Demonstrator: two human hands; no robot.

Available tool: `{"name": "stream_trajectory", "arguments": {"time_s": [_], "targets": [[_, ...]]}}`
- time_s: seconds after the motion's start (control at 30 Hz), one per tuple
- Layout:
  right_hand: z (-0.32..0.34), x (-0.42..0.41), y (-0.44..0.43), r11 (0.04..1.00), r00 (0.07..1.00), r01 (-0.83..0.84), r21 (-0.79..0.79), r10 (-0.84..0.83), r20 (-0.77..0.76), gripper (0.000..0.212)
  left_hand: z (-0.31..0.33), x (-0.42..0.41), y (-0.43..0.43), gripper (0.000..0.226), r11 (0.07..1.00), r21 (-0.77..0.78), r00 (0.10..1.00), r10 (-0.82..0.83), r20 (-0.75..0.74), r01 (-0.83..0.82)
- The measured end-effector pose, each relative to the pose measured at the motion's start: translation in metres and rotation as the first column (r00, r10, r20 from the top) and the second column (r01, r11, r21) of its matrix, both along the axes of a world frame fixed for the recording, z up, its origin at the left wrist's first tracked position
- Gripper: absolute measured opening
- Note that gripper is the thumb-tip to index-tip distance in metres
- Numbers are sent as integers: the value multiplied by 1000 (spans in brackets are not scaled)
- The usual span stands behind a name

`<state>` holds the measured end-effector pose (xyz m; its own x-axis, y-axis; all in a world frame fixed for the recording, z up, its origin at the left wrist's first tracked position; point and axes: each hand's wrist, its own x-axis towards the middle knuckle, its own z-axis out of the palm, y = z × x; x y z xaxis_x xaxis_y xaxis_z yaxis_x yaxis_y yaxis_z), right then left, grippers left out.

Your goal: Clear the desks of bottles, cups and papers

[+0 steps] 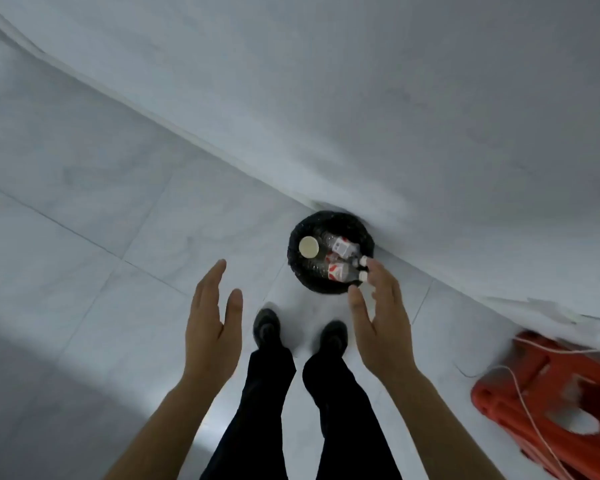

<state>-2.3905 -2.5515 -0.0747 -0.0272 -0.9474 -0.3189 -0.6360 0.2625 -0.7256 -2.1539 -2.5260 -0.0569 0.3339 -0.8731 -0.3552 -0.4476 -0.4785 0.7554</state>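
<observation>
A round black waste bin (300, 271) stands on the pale tiled floor against the white wall. Inside it lie clear plastic bottles (340, 270) with red-and-white labels and a paper cup (309, 247), seen from above. My left hand (212, 332) hangs open over the floor to the left of the bin, palm turned inward, holding nothing. My right hand (383, 323) is open too, its fingertips overlapping the bin's right rim in the picture, above the bottle caps. Both hands are empty.
My two legs in dark trousers and black shoes (267, 329) stand just in front of the bin. A red plastic object (548, 407) with a thin white cable across it lies on the floor at the lower right, by the wall.
</observation>
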Motion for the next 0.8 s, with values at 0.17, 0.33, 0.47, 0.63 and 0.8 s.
{"name": "stream_trajectory", "arguments": {"time_s": [0.17, 0.33, 0.47, 0.63, 0.8], "targets": [[166, 14, 1, 987, 990, -31, -155, 53, 134, 47, 166, 29, 39, 48, 946, -256, 980, 194, -52, -201], [250, 30, 8, 951, 949, -29, -309, 124, 291, 39, 235, 53, 96, 40, 763, -412, 867, 449, -217, -498], [271, 40, 9, 924, 864, -247, -294, 347, 365, 38, 250, 40, 163, 38, 491, -440, 648, 674, -355, -752], [268, 50, 17, 817, 727, -516, -256, 576, 373, 44, 249, -3, 230, 39, 258, -431, 428, 828, -363, -864], [244, 63, 68, 627, 514, -751, -209, 753, 412, 49, 248, -96, 325, 41, 91, -419, 185, 965, -188, -903]]}}
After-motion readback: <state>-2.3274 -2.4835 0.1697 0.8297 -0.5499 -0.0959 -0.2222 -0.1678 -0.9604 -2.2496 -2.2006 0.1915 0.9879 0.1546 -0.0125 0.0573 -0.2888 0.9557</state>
